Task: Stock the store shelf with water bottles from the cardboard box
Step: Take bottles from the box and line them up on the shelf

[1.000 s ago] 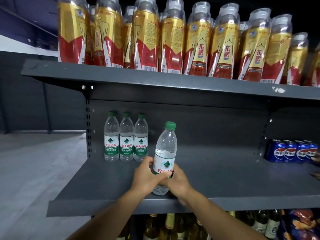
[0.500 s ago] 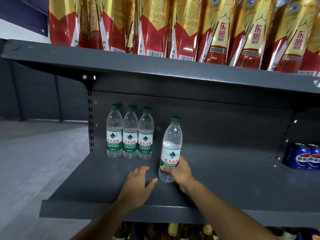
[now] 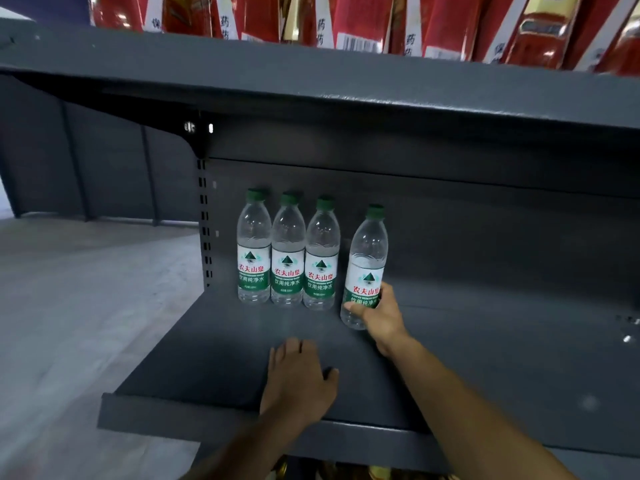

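Observation:
Three clear water bottles (image 3: 287, 249) with green caps and green labels stand in a row at the back left of the dark grey shelf (image 3: 214, 348). My right hand (image 3: 382, 315) grips a fourth water bottle (image 3: 367, 258) low on its label, just right of the row and slightly nearer to me, tilted a little. My left hand (image 3: 299, 379) hovers flat over the front of the shelf with fingers straight, holding nothing. No cardboard box is in view.
An upper shelf (image 3: 346, 74) overhangs close above, loaded with red and gold packaged bottles (image 3: 363, 22). The shelf board stretches bare to the right of the held bottle. Grey floor (image 3: 79, 306) lies to the left; bottle tops show below the shelf's front lip.
My right hand has carried the bottle farther back, closer to the row of three. My left hand let go of it a second ago and now stays low near the shelf front.

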